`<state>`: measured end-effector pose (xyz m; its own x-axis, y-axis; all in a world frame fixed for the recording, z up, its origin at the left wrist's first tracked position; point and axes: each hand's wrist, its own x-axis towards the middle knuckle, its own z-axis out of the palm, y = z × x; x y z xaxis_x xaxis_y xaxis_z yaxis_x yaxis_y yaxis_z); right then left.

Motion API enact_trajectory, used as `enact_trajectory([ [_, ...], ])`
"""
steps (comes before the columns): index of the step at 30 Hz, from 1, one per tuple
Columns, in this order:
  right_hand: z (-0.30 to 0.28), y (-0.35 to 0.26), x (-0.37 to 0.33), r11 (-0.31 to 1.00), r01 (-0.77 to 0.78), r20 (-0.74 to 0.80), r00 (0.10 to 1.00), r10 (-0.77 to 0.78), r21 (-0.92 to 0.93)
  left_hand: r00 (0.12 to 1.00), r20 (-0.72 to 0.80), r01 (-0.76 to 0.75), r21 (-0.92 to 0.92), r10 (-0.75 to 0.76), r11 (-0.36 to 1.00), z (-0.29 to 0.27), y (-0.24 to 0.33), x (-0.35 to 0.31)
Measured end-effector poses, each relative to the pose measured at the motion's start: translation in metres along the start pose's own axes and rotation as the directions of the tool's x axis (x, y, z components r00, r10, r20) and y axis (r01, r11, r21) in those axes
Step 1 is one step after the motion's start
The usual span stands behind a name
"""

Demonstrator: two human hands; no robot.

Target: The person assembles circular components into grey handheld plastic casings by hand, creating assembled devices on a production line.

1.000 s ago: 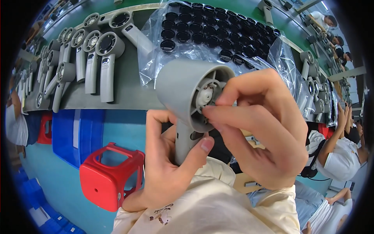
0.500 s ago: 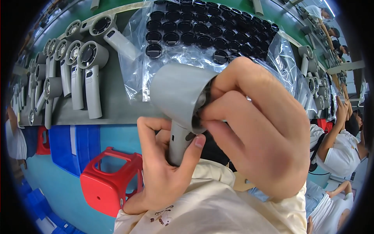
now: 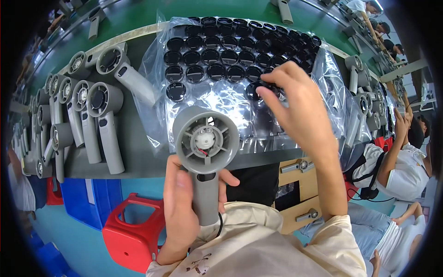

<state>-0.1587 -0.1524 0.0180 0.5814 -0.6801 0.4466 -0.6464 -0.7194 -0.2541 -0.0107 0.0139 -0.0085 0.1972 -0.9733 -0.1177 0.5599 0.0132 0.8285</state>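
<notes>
Fingers (image 3: 183,183) (left hand (image 3: 181,224)) around the gray fan's handle (image 3: 206,198)

Single fisheye view from the head, close and downward over the workbench (image 3: 137,159)

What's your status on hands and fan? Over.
Left hand gripping gray handheld fan by its handle. White hub and red wire exposed. Right hand at a black disc, grip unclear. No obstruction visible.
</notes>
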Motion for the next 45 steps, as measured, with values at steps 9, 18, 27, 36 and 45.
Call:
enact_trajectory([
  [9,0.016,-0.015,-0.005,0.989,-0.100,-0.097,0.991,0.089,-0.111,0.988,0.072,0.141,-0.082,-0.135,0.987,-0.007,0.004,0.011],
  [18,-0.019,-0.024,-0.002,0.938,-0.079,-0.092,0.989,0.116,0.337,0.976,0.193,0.169,-0.377,-0.101,0.911,-0.010,0.002,0.013],
  [27,-0.042,-0.045,-0.021,0.216,-0.104,0.109,0.994,-0.011,0.971,0.969,0.244,0.134,-0.450,-0.023,0.883,-0.008,-0.001,0.010],
  [36,-0.028,-0.030,-0.022,0.081,0.003,0.016,0.973,-0.231,0.997,0.988,0.151,0.054,-0.417,0.010,0.907,0.006,0.016,0.004],
  [45,-0.045,-0.036,-0.017,0.597,0.187,-0.017,0.960,-0.279,0.780,0.997,-0.060,0.025,-0.419,-0.055,0.908,0.021,0.015,0.007],
])
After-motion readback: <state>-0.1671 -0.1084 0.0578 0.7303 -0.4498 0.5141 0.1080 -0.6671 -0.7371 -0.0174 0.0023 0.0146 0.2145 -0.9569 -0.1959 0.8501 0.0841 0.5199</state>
